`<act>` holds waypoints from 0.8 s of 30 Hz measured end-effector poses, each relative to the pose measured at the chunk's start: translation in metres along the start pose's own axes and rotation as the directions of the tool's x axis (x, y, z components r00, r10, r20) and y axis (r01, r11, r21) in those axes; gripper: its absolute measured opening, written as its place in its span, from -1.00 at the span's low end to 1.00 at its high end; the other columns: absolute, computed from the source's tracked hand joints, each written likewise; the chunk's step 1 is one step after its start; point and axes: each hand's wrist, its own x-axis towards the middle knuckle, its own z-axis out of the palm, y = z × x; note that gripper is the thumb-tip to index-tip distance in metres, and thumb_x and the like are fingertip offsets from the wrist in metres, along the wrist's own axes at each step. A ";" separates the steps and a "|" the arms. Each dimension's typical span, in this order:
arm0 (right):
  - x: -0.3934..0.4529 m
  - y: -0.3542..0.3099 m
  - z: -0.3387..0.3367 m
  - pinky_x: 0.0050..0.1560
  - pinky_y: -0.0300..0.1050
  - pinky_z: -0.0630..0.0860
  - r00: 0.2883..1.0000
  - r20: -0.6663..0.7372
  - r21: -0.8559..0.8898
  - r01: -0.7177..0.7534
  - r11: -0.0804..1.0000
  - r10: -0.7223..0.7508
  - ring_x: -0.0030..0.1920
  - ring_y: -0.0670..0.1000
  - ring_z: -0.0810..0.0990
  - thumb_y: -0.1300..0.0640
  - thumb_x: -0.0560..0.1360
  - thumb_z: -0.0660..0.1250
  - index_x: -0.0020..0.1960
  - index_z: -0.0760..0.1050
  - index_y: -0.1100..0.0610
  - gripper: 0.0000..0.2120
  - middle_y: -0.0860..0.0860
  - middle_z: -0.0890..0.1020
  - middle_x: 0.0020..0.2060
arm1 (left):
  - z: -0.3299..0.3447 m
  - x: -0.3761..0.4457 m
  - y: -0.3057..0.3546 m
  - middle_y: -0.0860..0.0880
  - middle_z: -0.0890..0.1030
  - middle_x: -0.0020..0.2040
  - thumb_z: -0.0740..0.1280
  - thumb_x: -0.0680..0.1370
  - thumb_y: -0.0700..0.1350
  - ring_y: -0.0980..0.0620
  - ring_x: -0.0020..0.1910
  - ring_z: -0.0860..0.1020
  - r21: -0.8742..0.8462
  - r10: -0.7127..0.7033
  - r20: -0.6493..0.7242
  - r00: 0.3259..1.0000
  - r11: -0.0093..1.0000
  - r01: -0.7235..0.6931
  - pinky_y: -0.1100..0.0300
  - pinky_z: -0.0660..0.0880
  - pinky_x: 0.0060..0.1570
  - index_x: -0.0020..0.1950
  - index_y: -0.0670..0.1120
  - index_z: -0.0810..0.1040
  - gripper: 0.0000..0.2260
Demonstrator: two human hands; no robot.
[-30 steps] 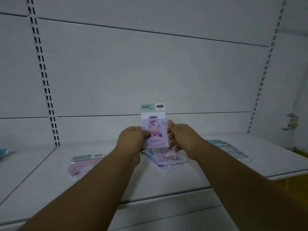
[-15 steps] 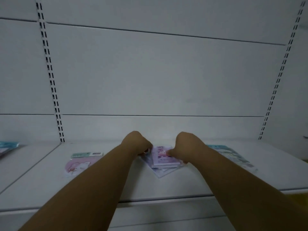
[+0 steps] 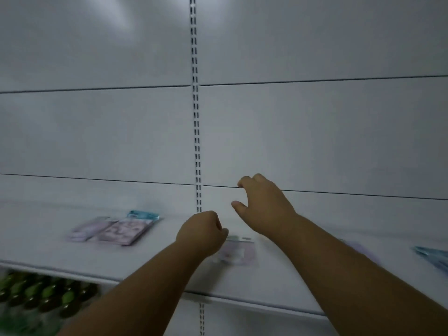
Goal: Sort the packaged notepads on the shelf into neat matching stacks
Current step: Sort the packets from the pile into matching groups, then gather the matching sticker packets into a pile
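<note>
- Left hand (image 3: 202, 235): clenched fist, empty, above shelf (image 3: 150, 265).
- Right hand (image 3: 264, 204): raised, fingers (image 3: 243, 181) released, curled.
- Flat glossy pink notepad pkt (image 3: 238, 252) lies btwn wrists; purple notepads (image 3: 114, 230) far left.
</note>
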 end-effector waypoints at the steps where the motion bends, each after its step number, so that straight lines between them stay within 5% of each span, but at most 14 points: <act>1: 0.008 -0.025 0.010 0.13 -0.03 0.50 0.999 0.003 0.008 0.032 0.999 -0.032 0.15 0.07 0.51 -0.08 0.52 0.31 0.31 0.41 0.04 -0.59 0.04 0.50 0.17 | -0.010 -0.001 -0.028 0.02 0.62 -0.09 0.31 0.52 0.10 0.05 -0.11 0.56 0.023 -0.017 -0.035 0.999 1.000 0.017 0.15 0.54 -0.04 -0.01 0.00 0.56 -0.80; 11: 0.061 -0.216 0.112 0.11 0.03 0.52 0.994 0.087 0.003 0.070 0.998 -0.070 0.12 0.12 0.53 -0.12 0.50 0.29 0.26 0.45 0.06 -0.60 0.08 0.51 0.14 | -0.089 0.018 -0.239 -0.04 0.63 0.03 0.26 0.54 0.02 -0.02 -0.01 0.58 0.113 -0.049 -0.200 0.979 0.991 0.072 0.13 0.53 0.01 0.11 -0.05 0.57 -0.77; 17: 0.078 -0.249 0.139 0.14 0.04 0.51 0.990 0.138 -0.035 0.004 0.999 0.001 0.14 0.14 0.52 -0.05 0.54 0.26 0.26 0.44 0.06 -0.66 0.08 0.50 0.17 | -0.098 0.045 -0.306 -0.11 0.53 0.23 0.14 0.57 0.20 -0.11 0.22 0.47 0.294 -0.184 -0.156 0.971 0.929 0.223 0.03 0.40 0.15 0.25 -0.08 0.44 -0.57; 24: 0.091 -0.257 0.156 0.13 0.03 0.51 0.983 0.166 -0.087 -0.058 0.995 0.072 0.11 0.14 0.53 -0.04 0.55 0.26 0.26 0.44 0.06 -0.67 0.09 0.50 0.16 | -0.098 0.068 -0.325 -0.10 0.50 0.27 0.31 0.44 0.27 -0.12 0.28 0.45 0.213 -0.293 -0.023 0.956 0.933 0.291 0.05 0.36 0.21 0.29 -0.07 0.37 -0.43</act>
